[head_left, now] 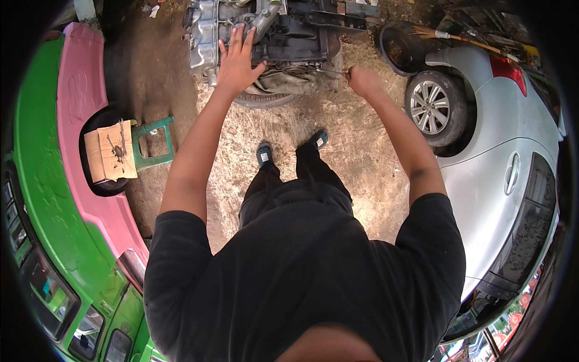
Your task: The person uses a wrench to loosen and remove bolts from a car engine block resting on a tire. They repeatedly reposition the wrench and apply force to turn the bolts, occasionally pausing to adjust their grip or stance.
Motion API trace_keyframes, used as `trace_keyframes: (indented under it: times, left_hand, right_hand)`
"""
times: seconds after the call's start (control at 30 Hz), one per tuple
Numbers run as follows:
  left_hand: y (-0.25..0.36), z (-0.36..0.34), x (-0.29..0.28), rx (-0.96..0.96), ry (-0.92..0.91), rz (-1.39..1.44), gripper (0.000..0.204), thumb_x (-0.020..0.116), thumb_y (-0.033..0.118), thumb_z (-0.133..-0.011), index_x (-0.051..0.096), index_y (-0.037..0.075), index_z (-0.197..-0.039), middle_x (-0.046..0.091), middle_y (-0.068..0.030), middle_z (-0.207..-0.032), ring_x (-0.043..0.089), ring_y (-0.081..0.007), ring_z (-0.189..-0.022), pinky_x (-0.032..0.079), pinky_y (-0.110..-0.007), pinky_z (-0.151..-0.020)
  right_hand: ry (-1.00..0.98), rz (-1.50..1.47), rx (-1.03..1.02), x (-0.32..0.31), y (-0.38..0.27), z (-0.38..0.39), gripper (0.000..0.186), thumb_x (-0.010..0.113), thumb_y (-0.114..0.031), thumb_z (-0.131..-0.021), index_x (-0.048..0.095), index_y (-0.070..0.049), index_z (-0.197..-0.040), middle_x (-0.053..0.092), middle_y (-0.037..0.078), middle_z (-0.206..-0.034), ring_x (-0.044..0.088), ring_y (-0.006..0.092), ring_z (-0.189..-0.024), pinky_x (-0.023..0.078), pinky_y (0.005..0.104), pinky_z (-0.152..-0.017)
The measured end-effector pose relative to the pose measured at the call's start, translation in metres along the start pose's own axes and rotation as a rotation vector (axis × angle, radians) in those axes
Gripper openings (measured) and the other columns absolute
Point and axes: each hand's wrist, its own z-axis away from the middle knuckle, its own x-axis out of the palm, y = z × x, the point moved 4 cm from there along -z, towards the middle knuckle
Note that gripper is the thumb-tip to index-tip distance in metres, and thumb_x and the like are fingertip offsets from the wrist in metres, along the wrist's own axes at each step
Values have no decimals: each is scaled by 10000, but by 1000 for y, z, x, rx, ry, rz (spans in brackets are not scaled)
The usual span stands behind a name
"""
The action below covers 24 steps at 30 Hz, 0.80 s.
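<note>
Both arms reach forward from the torso to an engine [301,43] at the top of the view, which rests above a tyre [262,101] with a crumpled cloth [295,81] between. Left arm: nearly straight, angled forward and inward; left hand [237,67] open, palm down, fingers pointing away from the body and slightly spread, thumb out to the right, laid on the engine's left-central part. Right arm: elbow bent outward, forearm slanting up and to the left; right hand [364,82] closed in a fist, gripping the end of a thin metal tool [329,71]. The tool extends leftward to the engine's near lower edge; cannot tell exactly what its tip meets. Right hand sits clear of the engine, just beyond its right near corner. A silver car [482,151] stands right; a green stool [164,160], left.
</note>
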Motion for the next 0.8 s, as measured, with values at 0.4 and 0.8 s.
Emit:
trace_keyframes:
  times: [0.4,0.8]
  left_hand:
    - [3,-2,-5,-41,-70,-4,920,660,389,-846,136,161,-1567,120,-139,-1616,98,-319,-1502,72,-565,-1200]
    - [4,-2,-7,-13,-49,60,938,694,384,-825,159,148,-1559,124,-132,-1614,88,-313,-1504,59,-563,-1201]
  right_hand:
    - [74,127,-84,-15,-20,14,205,573,-148,-863,737,-34,-909,716,195,-951,702,348,-894,561,438,-778]
    - [60,186,-102,-16,-31,6,216,545,-128,-876,729,-40,-948,717,190,-975,699,342,-937,574,432,-746]
